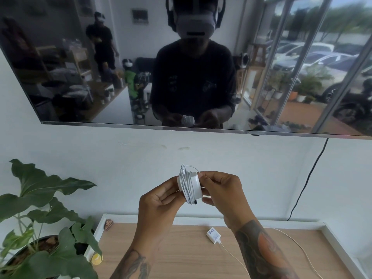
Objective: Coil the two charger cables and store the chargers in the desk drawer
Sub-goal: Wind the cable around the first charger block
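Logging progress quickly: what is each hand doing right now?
Left hand: holds the white charger block wrapped in white cable.
Right hand: pinches the same charger's cable near its top.

Open wooden desk [165, 248] surface below, bare at left and centre. Small white charger [213, 235] and trailing cable [298, 246] lying across right half. Leafy potted plant [46, 214] crowding left edge.
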